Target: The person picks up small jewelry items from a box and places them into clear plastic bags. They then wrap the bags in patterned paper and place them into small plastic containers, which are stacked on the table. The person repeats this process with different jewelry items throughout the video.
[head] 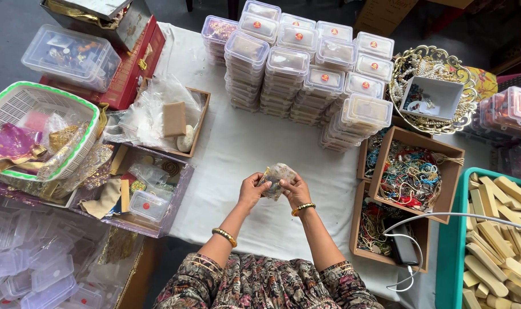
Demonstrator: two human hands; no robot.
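Seen from above, a person seated at a white-covered table holds a small sheer pouch with gold print between both hands, above the cloth near the table's front edge. The left hand closes its fingers on the pouch's left side; the right hand pinches the right side, thumb and fingers curled tight around the fabric. Both wrists wear gold bangles. Stacks of clear lidded plastic boxes stand at the back of the table. To the right, brown cardboard boxes hold tangled coloured threads and beads, beside a teal crate of pale wooden sticks. To the left sits a white basket with a green rim, holding shiny fabric pieces.
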